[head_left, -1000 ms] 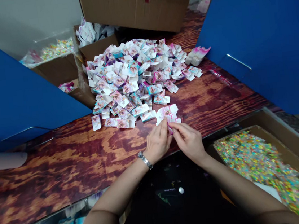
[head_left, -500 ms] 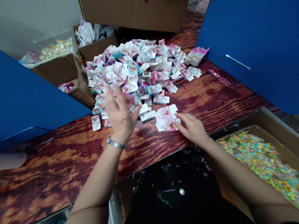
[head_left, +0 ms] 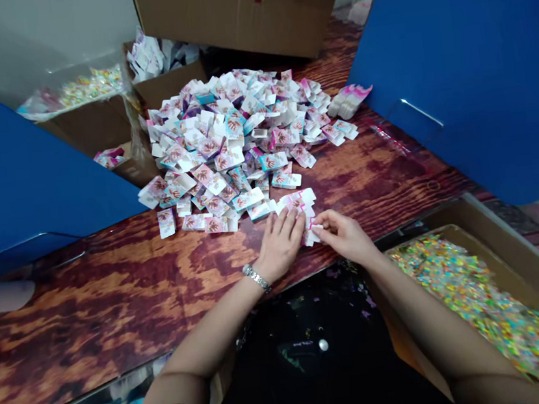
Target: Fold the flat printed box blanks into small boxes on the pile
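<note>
Near the front edge of the desk (head_left: 163, 294), cartons (head_left: 305, 199) lie under your left hand (head_left: 279, 243), fingers extended flat; your right hand (head_left: 345, 235) pinches their right end. Their print is too small to read.

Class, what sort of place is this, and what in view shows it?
Probably a packing workplace: a heap of small printed boxes lies on the table, a large carton sits behind it, and an open box on the right holds many small colourful pieces.
</note>
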Demonstrator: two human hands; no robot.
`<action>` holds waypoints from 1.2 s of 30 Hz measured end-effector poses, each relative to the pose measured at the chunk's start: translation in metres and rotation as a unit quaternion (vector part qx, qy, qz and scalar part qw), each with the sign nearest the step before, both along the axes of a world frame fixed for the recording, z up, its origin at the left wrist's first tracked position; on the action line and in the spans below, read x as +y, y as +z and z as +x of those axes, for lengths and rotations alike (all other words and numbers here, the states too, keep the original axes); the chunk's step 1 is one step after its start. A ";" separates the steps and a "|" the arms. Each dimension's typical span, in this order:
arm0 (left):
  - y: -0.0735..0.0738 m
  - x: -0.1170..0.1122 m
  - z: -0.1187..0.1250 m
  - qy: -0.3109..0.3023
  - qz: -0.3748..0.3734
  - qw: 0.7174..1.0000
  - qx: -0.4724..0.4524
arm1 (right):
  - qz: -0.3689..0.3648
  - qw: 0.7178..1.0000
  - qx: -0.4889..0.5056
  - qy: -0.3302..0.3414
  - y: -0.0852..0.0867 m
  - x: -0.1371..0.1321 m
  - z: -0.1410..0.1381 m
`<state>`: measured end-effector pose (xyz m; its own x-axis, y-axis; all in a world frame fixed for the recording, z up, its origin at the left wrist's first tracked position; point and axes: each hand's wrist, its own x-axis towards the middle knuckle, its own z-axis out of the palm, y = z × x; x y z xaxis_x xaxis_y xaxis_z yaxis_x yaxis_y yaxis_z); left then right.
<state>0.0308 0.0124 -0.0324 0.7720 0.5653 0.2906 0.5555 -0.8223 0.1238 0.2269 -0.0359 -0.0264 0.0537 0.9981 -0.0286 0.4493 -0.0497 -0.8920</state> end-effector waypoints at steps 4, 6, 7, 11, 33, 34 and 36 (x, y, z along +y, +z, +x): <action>0.008 0.005 -0.005 -0.006 -0.021 0.999 -0.023 | 0.007 1.000 0.015 0.009 0.008 0.000 -0.011; 0.011 0.004 -0.007 -0.006 -0.031 0.999 -0.030 | 0.010 0.999 -0.027 0.013 0.012 0.001 -0.015; 0.012 0.002 -0.008 -0.002 -0.035 0.999 -0.035 | 0.014 0.999 -0.044 0.013 0.014 0.001 -0.017; 0.009 -0.002 -0.010 0.038 -0.065 0.992 -0.096 | 0.122 0.989 -0.072 -0.036 0.018 -0.004 -0.023; 0.013 -0.015 -0.008 0.082 -0.110 0.983 -0.121 | 0.040 0.976 0.192 -0.092 0.017 -0.003 -0.047; 0.012 -0.016 -0.008 0.082 -0.108 0.984 -0.118 | 0.047 0.981 0.165 -0.093 0.019 -0.003 -0.047; 0.012 -0.016 -0.008 0.074 -0.105 0.985 -0.113 | 0.068 0.990 0.082 -0.094 0.025 -0.005 -0.047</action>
